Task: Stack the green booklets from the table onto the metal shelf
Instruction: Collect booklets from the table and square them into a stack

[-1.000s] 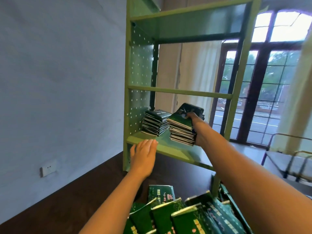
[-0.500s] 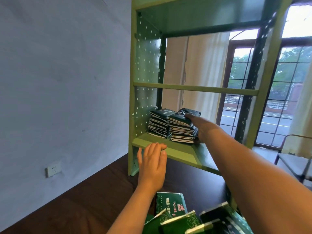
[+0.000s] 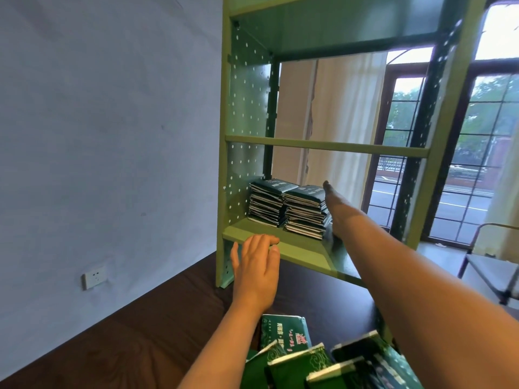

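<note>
**Clerk:** Entry one, nearest. The loose green soft-cover booklets are lying overlapped on the dark brown wooden table, not yet shelved.

**Checker:** Entry two?

**Clerk:** The left hand is holding nothing, with its fingers straight and close together. Its fingertips are resting on the front lip of the light green perforated metal shelf.

**Checker:** Is it doing any work there?

**Clerk:** By judgement, it is steadying the frame while the other arm is reaching in.

**Checker:** Entry three?

**Clerk:** The right hand is lying edge-on and flat against the right flank of the right-hand stack of green booklets. Its fingers are appearing extended and are gripping nothing, though their tips are partly hidden.

**Checker:** And the neighbour?

**Clerk:** The left-hand stack of green booklets is sitting at the shelf's left end. It is just beside the other stack and apparently touching it.

**Checker:** Which step is in hand?

**Clerk:** The person is probably squaring up the right-hand stack. Several of its middle booklets are jutting out unevenly. A press with the whole flat palm, high and low together, is looking the sound method, so the pile is sliding as one rather than shearing. A gentle push toward the neighbour is suiting it better than a shove, because soft covers are liable to slip.

**Checker:** Furthest?

**Clerk:** The dark-framed gridded window is showing a road and trees beyond the shelf.
</note>
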The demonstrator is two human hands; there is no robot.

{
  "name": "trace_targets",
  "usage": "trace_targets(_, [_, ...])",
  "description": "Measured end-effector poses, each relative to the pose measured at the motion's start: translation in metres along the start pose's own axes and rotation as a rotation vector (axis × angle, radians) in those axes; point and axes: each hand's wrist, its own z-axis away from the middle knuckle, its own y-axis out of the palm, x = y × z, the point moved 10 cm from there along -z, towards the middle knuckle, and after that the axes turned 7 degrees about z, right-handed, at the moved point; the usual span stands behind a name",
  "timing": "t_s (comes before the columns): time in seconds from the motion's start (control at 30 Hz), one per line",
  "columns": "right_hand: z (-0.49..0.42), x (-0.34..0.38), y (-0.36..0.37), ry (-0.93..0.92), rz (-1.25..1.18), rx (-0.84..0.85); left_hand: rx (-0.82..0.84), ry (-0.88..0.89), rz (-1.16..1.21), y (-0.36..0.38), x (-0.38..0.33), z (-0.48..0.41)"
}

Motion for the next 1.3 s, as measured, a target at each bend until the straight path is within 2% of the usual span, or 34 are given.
trace_targets(0.13, [0.015, -0.004, -0.013, 0.001, -0.019, -0.173, 0.066, -0.022, -0.034, -0.001, -0.007, -0.001])
trace_targets(0.2, [0.030, -0.003, -0.013, -0.034, 0.009, -0.209, 0.121, -0.053, -0.068, 0.000, -0.007, -0.003])
trace_targets(0.5, [0.136, 0.008, -0.020, -0.370, 0.062, -0.131, 0.448, -0.218, -0.215, 0.006, -0.012, -0.013])
trace_targets(0.7, [0.207, 0.006, -0.043, -0.509, 0.138, 0.008, 0.496, -0.090, 0.026, -0.001, -0.074, 0.013])
trace_targets(0.9, [0.256, -0.001, -0.097, -0.610, 0.273, 0.049, 0.769, -0.066, 0.103, 0.002, -0.138, 0.063])
trace_targets(1.03, [0.273, -0.022, -0.134, -0.589, 0.383, 0.065, 0.954, -0.092, 0.180, 0.009, -0.187, 0.102])
trace_targets(1.17, [0.293, -0.047, -0.173, -0.554, 0.547, 0.074, 1.097, -0.004, 0.170, 0.021, -0.226, 0.139])
trace_targets(1.3, [0.318, -0.074, -0.209, -0.569, 0.810, 0.070, 1.168, 0.118, 0.074, 0.042, -0.255, 0.178])
